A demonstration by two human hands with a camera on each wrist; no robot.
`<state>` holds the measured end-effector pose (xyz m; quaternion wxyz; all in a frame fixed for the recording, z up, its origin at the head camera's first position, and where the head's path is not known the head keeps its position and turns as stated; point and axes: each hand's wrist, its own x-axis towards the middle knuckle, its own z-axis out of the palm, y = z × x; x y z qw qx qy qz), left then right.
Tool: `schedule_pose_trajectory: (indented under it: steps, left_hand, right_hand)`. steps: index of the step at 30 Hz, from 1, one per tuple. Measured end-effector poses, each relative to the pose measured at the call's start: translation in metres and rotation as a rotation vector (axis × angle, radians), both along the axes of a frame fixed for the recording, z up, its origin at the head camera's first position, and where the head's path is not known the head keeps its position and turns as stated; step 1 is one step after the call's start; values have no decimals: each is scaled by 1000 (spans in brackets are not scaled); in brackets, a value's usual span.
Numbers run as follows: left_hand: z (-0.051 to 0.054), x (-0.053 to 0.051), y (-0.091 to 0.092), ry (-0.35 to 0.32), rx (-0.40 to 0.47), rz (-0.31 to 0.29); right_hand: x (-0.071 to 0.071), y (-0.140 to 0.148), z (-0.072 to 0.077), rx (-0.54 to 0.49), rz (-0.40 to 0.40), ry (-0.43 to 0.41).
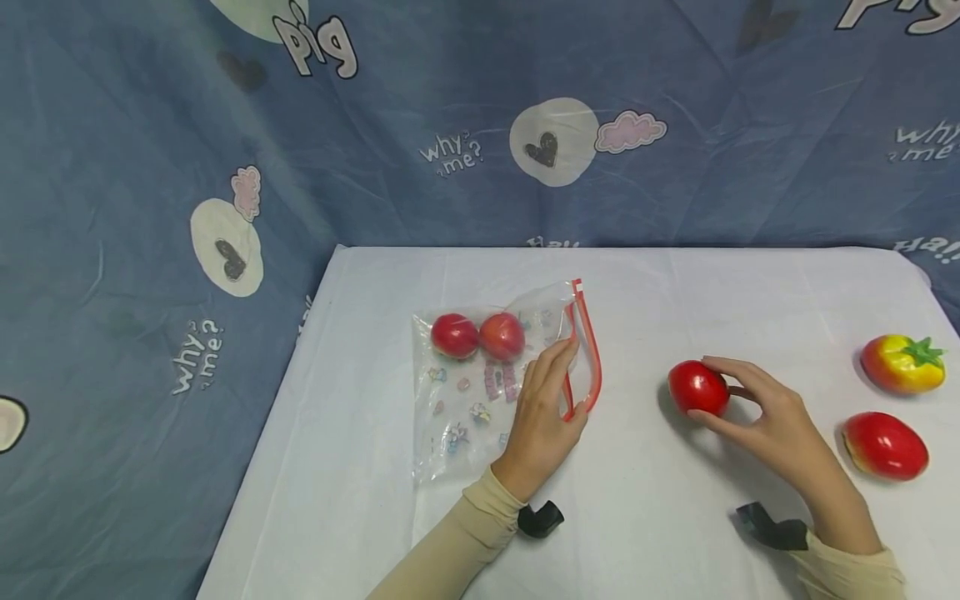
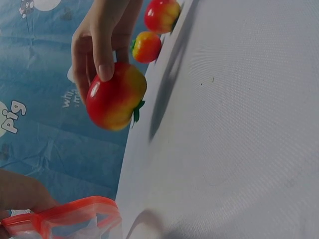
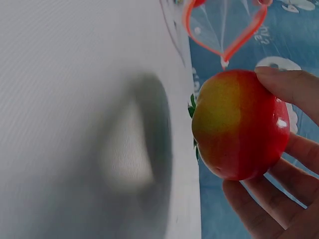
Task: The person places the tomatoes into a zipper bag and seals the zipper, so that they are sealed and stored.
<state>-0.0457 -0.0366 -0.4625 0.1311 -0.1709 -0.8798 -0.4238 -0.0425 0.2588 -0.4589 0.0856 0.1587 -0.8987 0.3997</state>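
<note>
A clear zip bag (image 1: 457, 400) with small printed pictures lies on the white table, its red-edged mouth (image 1: 592, 350) gaping to the right. Inside it are two red fruits (image 1: 453, 336), side by side near the far edge. My left hand (image 1: 543, 417) grips the bag at its mouth; in the left wrist view the fingers (image 2: 25, 191) are at the red rim. Right of the bag, my right hand (image 1: 772, 421) holds a red-and-yellow toy tomato (image 3: 239, 124) between thumb and fingers, raised off the table. Its green leaves face down toward the tabletop.
Two more toy tomatoes sit at the table's right: a yellow-red one (image 1: 900, 365) with green leaves showing, and a red one (image 1: 885, 446) nearer me. Black wrist-worn pieces (image 1: 542, 520) show by both sleeves. A blue printed cloth (image 1: 420, 92) hangs behind the table.
</note>
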Motion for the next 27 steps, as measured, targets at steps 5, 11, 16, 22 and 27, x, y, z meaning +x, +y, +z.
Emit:
schedule_pose_trajectory:
  steps: [5,11,16,22,27]
  left_hand:
    - [0,0,0,18,-8,8]
    - [-1,0,0,39,-13,7]
    - [-1,-1,0,41,-20,3]
    - [0,0,1,26,-17,-8]
    - [1,1,0,25,-29,-7]
  right_hand:
    - [-8,-11,-1,-21,41,50]
    - [-18,-29,-3,-26,86,45]
    - [-25,-42,-7,-43,132,41]
    - [-32,-54,-6,-128,175,40]
    - [-40,-63,-7,-165,182,32]
